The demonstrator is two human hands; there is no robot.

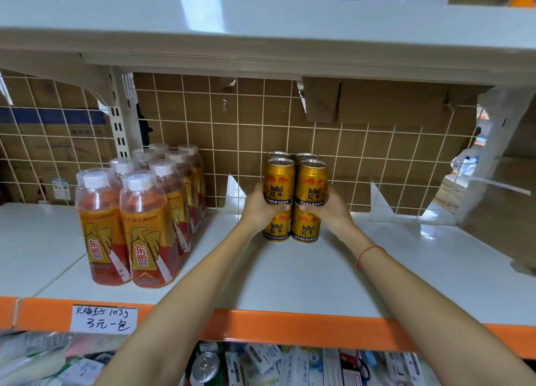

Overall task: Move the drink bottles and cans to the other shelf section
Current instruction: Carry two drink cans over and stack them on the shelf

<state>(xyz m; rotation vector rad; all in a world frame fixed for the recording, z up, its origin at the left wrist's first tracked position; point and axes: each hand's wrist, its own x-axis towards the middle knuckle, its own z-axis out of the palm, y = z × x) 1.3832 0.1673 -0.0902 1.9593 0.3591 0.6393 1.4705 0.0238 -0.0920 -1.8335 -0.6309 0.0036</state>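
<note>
Gold Red Bull cans stand stacked in two layers near the middle of the white shelf (290, 281). My left hand (258, 205) grips the upper left can (280, 182) and my right hand (330, 205) grips the upper right can (311, 184), both resting on the lower cans (304, 226). More can tops show behind the upper pair. To the left stand several orange drink bottles (145, 229) with white caps, in rows running back toward the wire grid.
A wire grid (203, 124) with cardboard behind it backs the shelf. An upper shelf (261, 37) hangs close overhead. The orange front edge (261, 327) carries a handwritten price tag (104, 319). Packets and a can lie on the shelf below.
</note>
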